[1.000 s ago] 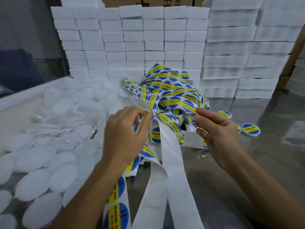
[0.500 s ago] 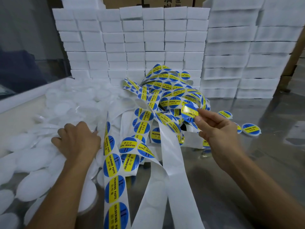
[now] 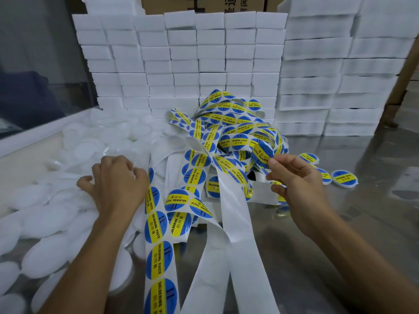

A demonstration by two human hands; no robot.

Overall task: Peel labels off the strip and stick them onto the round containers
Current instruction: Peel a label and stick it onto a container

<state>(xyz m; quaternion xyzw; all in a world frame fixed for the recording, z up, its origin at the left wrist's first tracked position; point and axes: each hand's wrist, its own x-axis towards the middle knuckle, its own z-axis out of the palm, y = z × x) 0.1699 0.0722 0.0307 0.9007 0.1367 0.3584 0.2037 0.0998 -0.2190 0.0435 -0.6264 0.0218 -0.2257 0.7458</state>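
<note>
Your left hand [image 3: 118,180] curls into the white containers [image 3: 43,223] at frame left, grasp unclear; your right hand [image 3: 297,177] pinches a peeled label [image 3: 263,152] at centre-right, above bare bench [image 3: 362,223].

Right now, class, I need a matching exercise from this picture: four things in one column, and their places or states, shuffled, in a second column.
Things:
1. left hand
2. right hand
3. labelled container
4. white boxes

Places or states:
A. stacked at the back
B. pinching a peeled label
C. lying on the table, far right
D. on the pile of plain white containers

Pairs: 1-D, 2-B, 3-C, 4-A
</note>
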